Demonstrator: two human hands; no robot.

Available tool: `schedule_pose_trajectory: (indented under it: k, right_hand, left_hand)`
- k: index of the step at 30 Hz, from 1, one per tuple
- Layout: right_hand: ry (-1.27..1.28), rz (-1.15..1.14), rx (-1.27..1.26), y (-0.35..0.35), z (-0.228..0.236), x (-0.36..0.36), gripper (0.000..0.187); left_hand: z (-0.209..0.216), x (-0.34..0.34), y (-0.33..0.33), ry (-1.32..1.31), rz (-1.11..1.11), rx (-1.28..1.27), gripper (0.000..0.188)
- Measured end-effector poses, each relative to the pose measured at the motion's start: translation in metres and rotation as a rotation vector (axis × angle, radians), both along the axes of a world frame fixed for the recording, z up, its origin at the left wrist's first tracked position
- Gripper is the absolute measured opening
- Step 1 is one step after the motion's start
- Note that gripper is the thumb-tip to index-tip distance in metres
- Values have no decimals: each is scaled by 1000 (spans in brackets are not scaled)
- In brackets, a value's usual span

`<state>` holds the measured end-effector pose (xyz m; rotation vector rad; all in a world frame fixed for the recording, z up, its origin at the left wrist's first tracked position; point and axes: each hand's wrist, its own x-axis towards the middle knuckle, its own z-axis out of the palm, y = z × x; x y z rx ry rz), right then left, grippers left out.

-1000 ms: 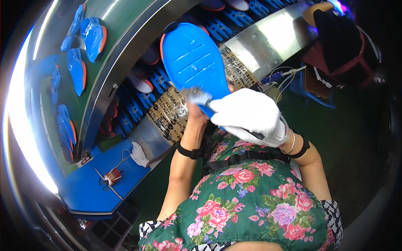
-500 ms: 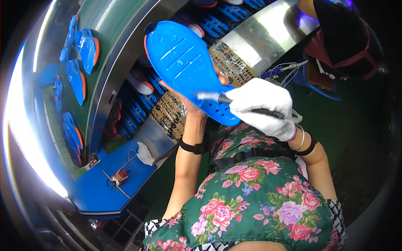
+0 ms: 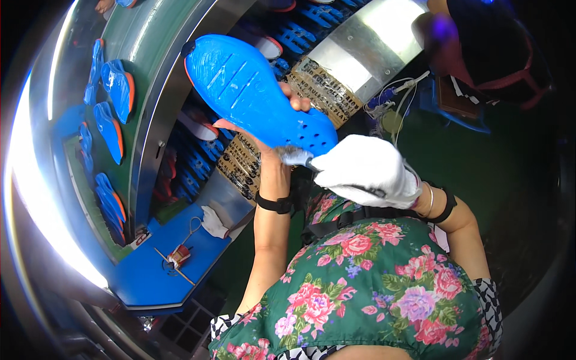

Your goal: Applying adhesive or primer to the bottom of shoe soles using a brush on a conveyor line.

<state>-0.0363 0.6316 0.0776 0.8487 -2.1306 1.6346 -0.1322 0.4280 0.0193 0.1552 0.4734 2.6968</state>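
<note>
A blue shoe sole (image 3: pixel 240 84) with a thin orange edge lies across my left hand (image 3: pixel 267 144), its slotted face up and streaked with something wet and shiny. Bare fingers grip it from beneath, the thumb along one side and fingertips curling over the other. Small holes dot its lower right end, and a black bit sits at its upper left tip. In a white glove, my right hand (image 3: pixel 360 171) is closed on a brush (image 3: pixel 294 156). The brush head is blurred, beside the sole's lower edge near my left wrist; whether it touches the sole cannot be made out.
More blue soles with orange edges (image 3: pixel 119 84) lie on a green conveyor belt (image 3: pixel 159 42) at left. Blue racks (image 3: pixel 298 37) stand under its metal rim. A blue side shelf (image 3: pixel 144 276) bears a white glove (image 3: pixel 213 222) and a small red tub (image 3: pixel 179 255). Cables (image 3: pixel 408 90) hang right.
The sole has shifted left and turned a little flatter. My right hand and brush have moved down, off the sole's middle to its lower edge. Soles on the belt have moved down.
</note>
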Motion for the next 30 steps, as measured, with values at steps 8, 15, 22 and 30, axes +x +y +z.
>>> schedule_pose_trajectory:
  k: [8,15,22,30]
  right_hand:
    - [-197,-53,-151,6,0,-5,17]
    - [-471,89,-388,1,-3,0,14]
    - [-136,106,-38,-3,2,9,21]
    - [-27,84,29,-10,-9,1,23]
  left_hand:
    - [0,-2,-10,-118,28,-123,128]
    - [17,-14,-7,2,-69,-142,125]
    - [18,-18,-17,-63,-189,-177,130]
    - [0,-23,-31,-103,-345,-179,133]
